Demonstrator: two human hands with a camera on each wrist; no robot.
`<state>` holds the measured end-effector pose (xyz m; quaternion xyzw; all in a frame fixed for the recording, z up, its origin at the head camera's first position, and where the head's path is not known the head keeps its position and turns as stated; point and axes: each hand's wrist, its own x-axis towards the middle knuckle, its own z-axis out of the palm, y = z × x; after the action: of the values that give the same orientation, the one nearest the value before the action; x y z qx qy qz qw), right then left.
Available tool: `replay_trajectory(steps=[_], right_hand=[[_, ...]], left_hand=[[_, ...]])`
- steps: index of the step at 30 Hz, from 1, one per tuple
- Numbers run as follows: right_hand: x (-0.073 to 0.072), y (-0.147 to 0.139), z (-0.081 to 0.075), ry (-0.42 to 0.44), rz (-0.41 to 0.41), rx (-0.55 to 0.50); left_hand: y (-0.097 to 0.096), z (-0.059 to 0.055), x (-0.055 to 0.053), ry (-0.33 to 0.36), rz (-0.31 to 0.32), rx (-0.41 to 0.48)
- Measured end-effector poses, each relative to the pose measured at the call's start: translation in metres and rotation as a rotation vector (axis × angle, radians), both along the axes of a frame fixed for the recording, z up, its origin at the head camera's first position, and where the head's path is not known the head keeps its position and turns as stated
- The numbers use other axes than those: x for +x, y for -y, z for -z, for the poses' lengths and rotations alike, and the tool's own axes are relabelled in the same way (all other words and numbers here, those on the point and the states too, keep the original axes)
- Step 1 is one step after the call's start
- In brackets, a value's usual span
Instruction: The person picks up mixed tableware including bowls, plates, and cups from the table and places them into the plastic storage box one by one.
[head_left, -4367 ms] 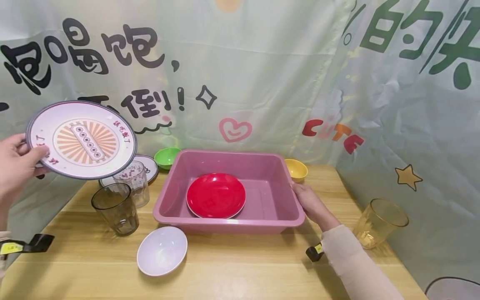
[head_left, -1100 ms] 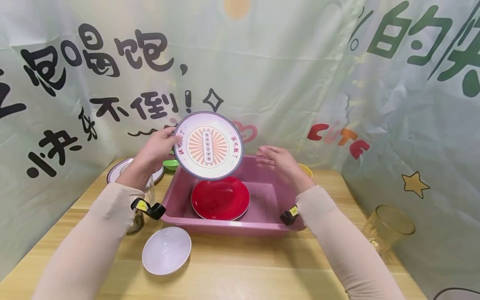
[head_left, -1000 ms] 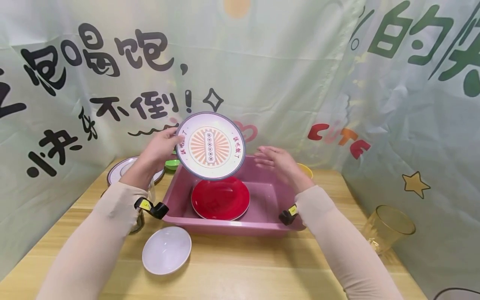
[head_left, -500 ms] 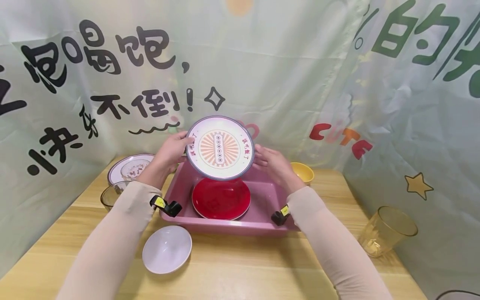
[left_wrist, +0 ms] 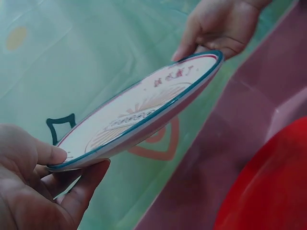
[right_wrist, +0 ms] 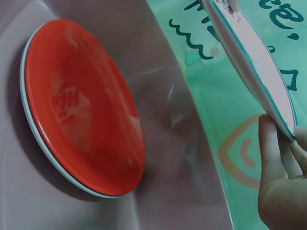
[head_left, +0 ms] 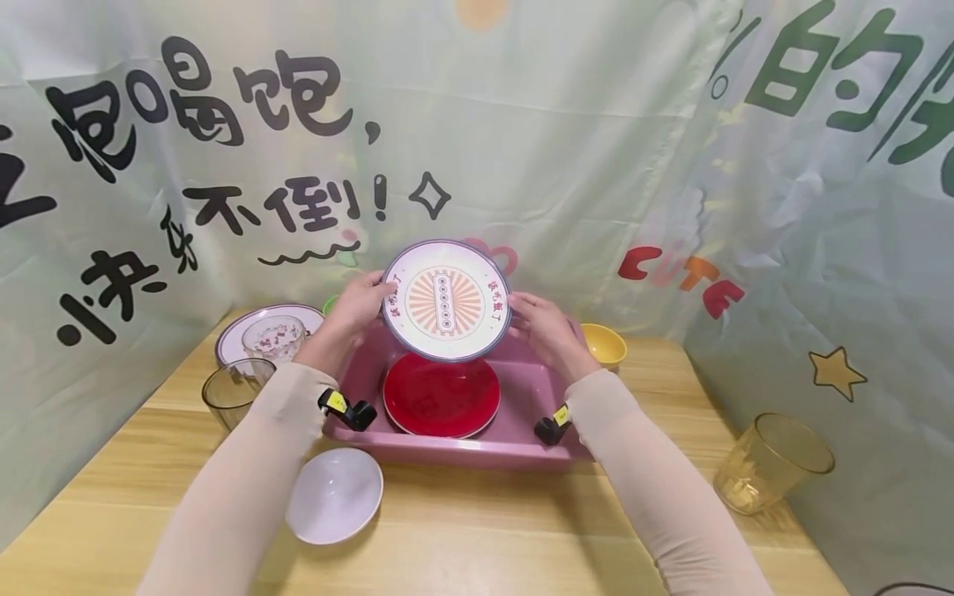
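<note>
Gripping one printed plate at opposite edges, two hands hold it tilted in the air above a pink basin. The left hand clamps the rim, thumb on top and fingers beneath; the right hand pinches the other edge. I count two more plates, a red plate in the basin and a dark-rimmed plate; three bowls, a white bowl, yellow bowl and mostly hidden green bowl; three glasses, a smoky glass, clear glass and amber glass. The printed plate is white, blue-rimmed, with an orange sunburst, a central panel and red characters either side.
</note>
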<state>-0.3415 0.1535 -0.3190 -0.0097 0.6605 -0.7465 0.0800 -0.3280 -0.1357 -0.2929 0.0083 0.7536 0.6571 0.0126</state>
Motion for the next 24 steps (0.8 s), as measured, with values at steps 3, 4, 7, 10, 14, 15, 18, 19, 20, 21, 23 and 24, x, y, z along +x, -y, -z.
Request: replay_trajectory(steps=[3, 4, 7, 10, 14, 15, 18, 19, 20, 21, 23, 24], right_hand=[[-0.003, -0.002, 0.003, -0.003, 0.015, 0.01], [-0.003, -0.003, 0.005, -0.006, 0.019, 0.014], [-0.005, -0.005, 0.008, -0.007, 0.038, 0.029], [-0.007, -0.008, 0.011, -0.002, 0.063, 0.038], [-0.01, -0.01, 0.014, 0.007, 0.09, 0.041], [-0.01, -0.011, 0.014, 0.009, 0.094, 0.043], [-0.012, -0.011, 0.015, 0.011, 0.101, 0.056], [-0.012, -0.011, 0.016, 0.011, 0.1, 0.071], [-0.012, -0.011, 0.017, 0.006, 0.097, 0.082], [-0.013, -0.01, 0.018, 0.0, 0.095, 0.089], [-0.013, -0.008, 0.021, -0.007, 0.093, 0.113], [-0.013, -0.007, 0.023, -0.011, 0.092, 0.127]], left_hand=[[-0.004, 0.004, -0.002, -0.001, 0.004, -0.003], [-0.005, 0.005, -0.003, -0.003, 0.005, -0.002], [-0.009, 0.008, -0.007, -0.008, 0.005, 0.005], [-0.013, 0.011, -0.012, -0.006, 0.004, -0.003], [-0.016, 0.015, -0.019, 0.006, 0.003, -0.003], [-0.017, 0.015, -0.021, 0.006, 0.001, -0.002], [-0.018, 0.017, -0.024, 0.002, -0.012, -0.013], [-0.019, 0.017, -0.025, -0.001, -0.02, -0.019], [-0.018, 0.018, -0.026, -0.006, -0.027, -0.026], [-0.018, 0.02, -0.026, -0.006, -0.036, -0.026], [-0.017, 0.023, -0.028, -0.007, -0.054, -0.039], [-0.017, 0.025, -0.029, -0.009, -0.063, -0.045]])
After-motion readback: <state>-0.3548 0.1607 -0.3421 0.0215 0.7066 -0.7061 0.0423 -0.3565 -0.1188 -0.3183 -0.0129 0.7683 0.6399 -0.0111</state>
